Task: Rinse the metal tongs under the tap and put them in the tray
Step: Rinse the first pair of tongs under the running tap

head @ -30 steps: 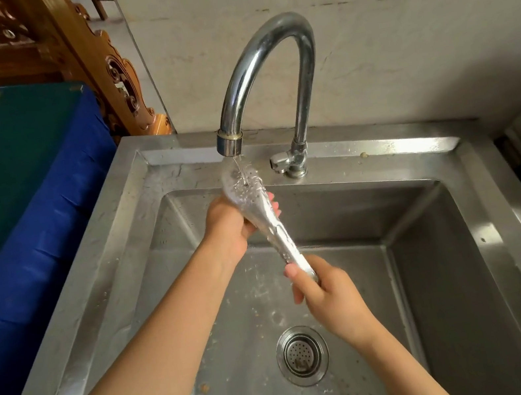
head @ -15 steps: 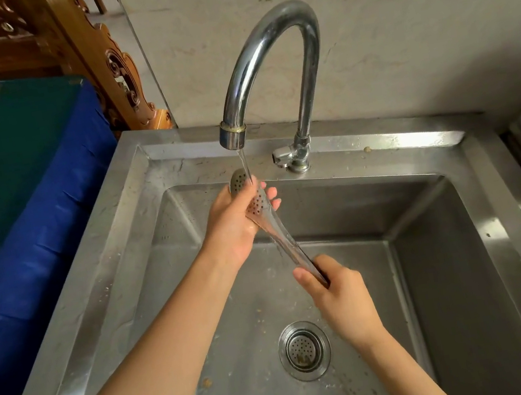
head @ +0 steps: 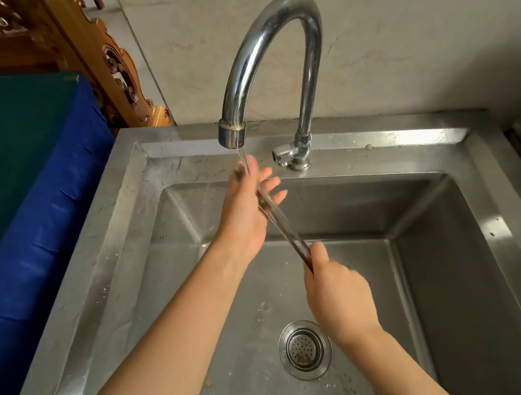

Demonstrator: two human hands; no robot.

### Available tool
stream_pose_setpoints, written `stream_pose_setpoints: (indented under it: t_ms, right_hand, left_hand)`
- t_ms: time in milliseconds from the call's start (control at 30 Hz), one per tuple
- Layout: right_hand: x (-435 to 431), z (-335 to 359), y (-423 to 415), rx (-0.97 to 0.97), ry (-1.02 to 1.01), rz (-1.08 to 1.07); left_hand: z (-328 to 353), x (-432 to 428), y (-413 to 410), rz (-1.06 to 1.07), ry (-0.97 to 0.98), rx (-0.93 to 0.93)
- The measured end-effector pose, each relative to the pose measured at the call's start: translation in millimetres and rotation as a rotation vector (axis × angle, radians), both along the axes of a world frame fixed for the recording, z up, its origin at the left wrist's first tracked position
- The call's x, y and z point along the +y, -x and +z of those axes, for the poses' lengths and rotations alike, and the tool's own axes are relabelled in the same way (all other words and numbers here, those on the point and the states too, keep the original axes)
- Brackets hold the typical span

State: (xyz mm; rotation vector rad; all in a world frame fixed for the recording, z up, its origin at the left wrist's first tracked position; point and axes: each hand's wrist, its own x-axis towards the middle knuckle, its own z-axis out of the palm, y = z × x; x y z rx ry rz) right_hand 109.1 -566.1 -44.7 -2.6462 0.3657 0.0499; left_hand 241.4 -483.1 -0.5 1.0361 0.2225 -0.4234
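Observation:
The metal tongs (head: 283, 228) slant from lower right up to the left, their head under the running water from the chrome tap (head: 263, 43). My right hand (head: 336, 291) grips the handle end. My left hand (head: 248, 213) wraps the tongs' head just below the spout, fingers spread on the far side, hiding most of the head. No tray is in view.
The steel sink (head: 439, 270) lies below both hands, with a round drain strainer (head: 305, 349) at its bottom. The tap's lever (head: 284, 153) sits on the back ledge. A blue-covered surface (head: 27, 203) and carved wooden furniture (head: 110, 67) stand to the left.
My left hand has slid up over the tongs' head, which was more exposed under the stream before. The tongs have turned edge-on. The right hand keeps its grip.

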Motion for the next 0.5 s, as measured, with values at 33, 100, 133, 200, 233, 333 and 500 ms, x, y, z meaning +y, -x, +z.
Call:
stream_pose_setpoints:
  t_ms: [33, 100, 133, 200, 233, 333, 500]
  right_hand:
    - [0, 0, 0, 0.01, 0.044, -0.014]
    - [-2, 2, 1, 0.012, 0.08, -0.026]
    - [-2, 3, 2, 0.001, 0.075, -0.036]
    - [-2, 4, 4, -0.035, 0.016, -0.048]
    - [-1, 4, 4, -0.054, -0.015, -0.038]
    - [0, 3, 4, -0.037, -0.218, -0.003]
    - [-2, -4, 4, 0.027, -0.71, -0.042]
  left_hand:
    - [1, -1, 2, -0.033, -0.015, -0.035]
    - [1, -3, 1, -0.04, -0.056, -0.07]
    - [1, -3, 1, -0.027, -0.04, -0.078]
    - [1, -3, -1, -0.014, 0.037, -0.078]
    - [0, -3, -2, -0.006, 0.083, -0.061]
    - [-1, -3, -6, 0.041, 0.123, 0.04]
    - [-4, -2, -9, -0.019, 0.076, 0.134]
